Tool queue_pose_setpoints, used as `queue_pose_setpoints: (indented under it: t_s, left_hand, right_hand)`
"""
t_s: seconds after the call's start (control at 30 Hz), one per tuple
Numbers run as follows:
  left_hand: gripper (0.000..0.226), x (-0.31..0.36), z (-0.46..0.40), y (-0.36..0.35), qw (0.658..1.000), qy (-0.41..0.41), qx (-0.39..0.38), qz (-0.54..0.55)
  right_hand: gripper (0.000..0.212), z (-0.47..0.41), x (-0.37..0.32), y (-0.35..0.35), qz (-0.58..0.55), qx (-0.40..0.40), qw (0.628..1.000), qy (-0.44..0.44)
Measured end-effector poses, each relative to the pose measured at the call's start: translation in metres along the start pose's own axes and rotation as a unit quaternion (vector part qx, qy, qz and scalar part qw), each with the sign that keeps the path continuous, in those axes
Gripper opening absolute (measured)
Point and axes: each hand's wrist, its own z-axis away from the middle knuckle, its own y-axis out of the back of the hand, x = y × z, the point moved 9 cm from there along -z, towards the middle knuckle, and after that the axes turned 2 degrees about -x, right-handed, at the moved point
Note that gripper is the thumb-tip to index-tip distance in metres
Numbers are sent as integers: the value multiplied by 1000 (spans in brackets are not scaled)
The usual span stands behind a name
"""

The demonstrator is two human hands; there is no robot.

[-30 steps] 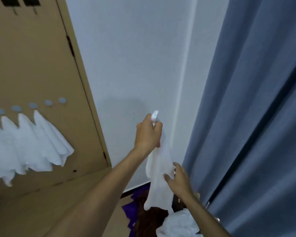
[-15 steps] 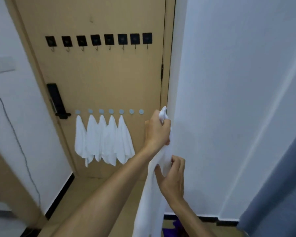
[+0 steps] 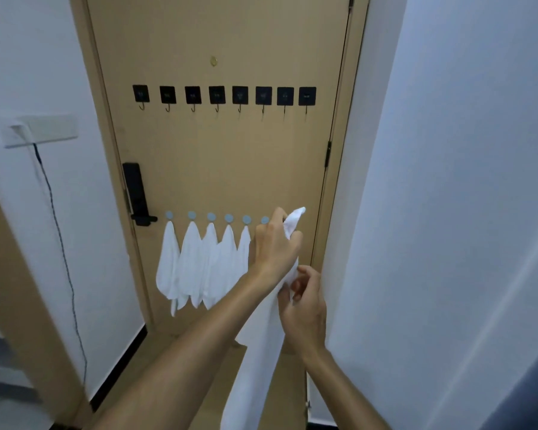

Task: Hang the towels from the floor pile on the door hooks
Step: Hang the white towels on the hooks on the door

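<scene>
Before the door [image 3: 218, 169], towel [image 3: 258, 361] vertical, corner up

A long white cloth towel [image 3: 258, 361] hangs down from my grip, its corner poking up near the row of round grey door hooks [image 3: 211, 216], five already holding white towels [image 3: 199, 268].

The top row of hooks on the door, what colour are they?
Black square hooks, clearest in the head view.
</scene>
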Motion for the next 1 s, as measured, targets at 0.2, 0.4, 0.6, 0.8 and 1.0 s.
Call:
queue_pose_setpoints:
  t_s: [0.2,0.4,0.6,0.8,1.0]
  left_hand:
    - [13,-24,-13,8,1000,4,-3,-20]
    - [17,-30,-27,21,1000,-2,19,-10]
    - [13,-47,-44,71,989,16,138,-58]
    - [26,-52,-47,46,961,-44,86,-259]
    - [14,-62,-4,-69,942,-11,-332,-52]
  right_hand:
    - [13,-11,12,-28,58,-65,996,-6]
    - [9,-21,63,-50,228,-179,955,-68]
    - [28,-40,107,-19,303,-205,918,-150]
    - [25,-78,66,-10,189,-181,964,-39]
    - [16,-90,13,-10,87,-162,982,36]
